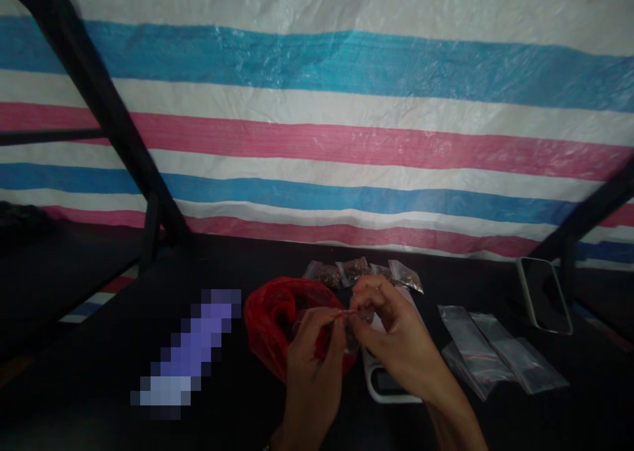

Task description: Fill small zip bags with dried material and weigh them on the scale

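Note:
Both hands pinch the top edge of a small zip bag (351,340) that has a red strip and dark contents. My left hand (314,358) grips its left end, fingers closed. At the other end, the thumb and fingers of my right hand (389,325) press together on the strip. Behind the left hand sits a red plastic bag (270,319) with its mouth open; what lies inside is mostly hidden. Under the right hand is a white kitchen scale (370,375), partly covered by the hand and wrist.
Several filled zip bags (354,269) lie in a row behind the scale. Flat unfilled zip bags (483,352) overlap at right, near a phone (545,296). A blurred-out purple object (195,345) lies left on the black table (222,411). A striped tarp (317,140) hangs behind.

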`<state>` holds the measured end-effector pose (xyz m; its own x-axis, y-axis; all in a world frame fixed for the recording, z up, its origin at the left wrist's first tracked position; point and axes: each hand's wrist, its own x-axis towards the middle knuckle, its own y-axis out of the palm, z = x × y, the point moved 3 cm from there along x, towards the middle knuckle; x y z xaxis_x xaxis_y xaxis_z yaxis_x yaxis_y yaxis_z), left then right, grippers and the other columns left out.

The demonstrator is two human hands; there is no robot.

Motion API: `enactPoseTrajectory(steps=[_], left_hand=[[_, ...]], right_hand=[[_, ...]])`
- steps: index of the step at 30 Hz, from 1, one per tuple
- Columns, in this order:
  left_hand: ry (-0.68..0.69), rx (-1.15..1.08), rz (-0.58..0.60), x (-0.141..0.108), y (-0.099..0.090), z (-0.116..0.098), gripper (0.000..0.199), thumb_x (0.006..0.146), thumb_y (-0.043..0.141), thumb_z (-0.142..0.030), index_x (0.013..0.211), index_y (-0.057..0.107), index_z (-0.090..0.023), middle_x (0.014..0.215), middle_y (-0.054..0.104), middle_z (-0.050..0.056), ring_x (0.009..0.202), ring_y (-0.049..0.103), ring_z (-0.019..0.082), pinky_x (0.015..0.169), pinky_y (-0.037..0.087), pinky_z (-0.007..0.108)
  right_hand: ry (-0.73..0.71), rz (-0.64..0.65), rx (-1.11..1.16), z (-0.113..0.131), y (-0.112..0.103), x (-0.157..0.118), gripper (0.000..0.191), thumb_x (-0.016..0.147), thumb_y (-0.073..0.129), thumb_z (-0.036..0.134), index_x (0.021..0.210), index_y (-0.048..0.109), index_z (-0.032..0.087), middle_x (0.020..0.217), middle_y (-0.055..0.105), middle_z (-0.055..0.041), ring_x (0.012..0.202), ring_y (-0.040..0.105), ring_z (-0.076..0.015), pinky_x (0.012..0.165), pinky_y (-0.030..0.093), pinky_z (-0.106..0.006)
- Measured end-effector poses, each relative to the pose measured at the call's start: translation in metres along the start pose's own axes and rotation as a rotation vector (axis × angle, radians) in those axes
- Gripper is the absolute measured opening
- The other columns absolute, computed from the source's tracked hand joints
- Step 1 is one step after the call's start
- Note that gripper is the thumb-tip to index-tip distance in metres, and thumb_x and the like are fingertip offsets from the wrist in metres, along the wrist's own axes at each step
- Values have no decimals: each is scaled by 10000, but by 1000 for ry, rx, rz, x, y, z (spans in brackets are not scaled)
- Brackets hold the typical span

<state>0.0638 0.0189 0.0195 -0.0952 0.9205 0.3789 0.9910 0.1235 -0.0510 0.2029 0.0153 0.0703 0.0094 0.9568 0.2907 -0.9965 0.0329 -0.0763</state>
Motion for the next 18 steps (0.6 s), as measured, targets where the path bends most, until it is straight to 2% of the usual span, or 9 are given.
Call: enactPoseTrajectory(steps=[3, 11, 14, 18], left_hand=[[11, -10, 5, 0, 0, -2, 186, 949, 648, -352, 862, 762, -233, 901, 763, 27, 847, 721, 178, 766, 580, 265], [2, 2, 50, 3, -2, -1, 248, 1001, 573, -363, 942, 777, -235, 967, 788, 50, 922, 738, 206, 855, 580, 322], [16, 6, 47, 3, -2, -1, 235, 993, 578, -340, 924, 773, -229, 950, 783, 50, 902, 734, 203, 832, 585, 316], [85, 3, -14, 3, -3, -5, 171, 945, 622, -263, 873, 774, -232, 898, 763, 28, 843, 725, 170, 782, 586, 266]], right_hand=[[14, 7, 33, 1, -1, 0, 220, 843, 751, 207, 975, 581, 253, 802, 619, 41, 723, 552, -132, 646, 445, -233], [41, -19, 22, -4, -4, 2, 379, 819, 787, 243, 1158, 617, 259, 863, 705, 14, 782, 649, -159, 693, 515, -258], [20, -26, -28, -3, -1, 3, 341, 811, 783, 230, 1121, 644, 253, 819, 692, 19, 760, 647, -164, 691, 527, -269], [-8, -45, -58, 1, 2, 2, 279, 789, 783, 205, 1027, 645, 252, 798, 668, 26, 721, 617, -153, 649, 516, -254]])
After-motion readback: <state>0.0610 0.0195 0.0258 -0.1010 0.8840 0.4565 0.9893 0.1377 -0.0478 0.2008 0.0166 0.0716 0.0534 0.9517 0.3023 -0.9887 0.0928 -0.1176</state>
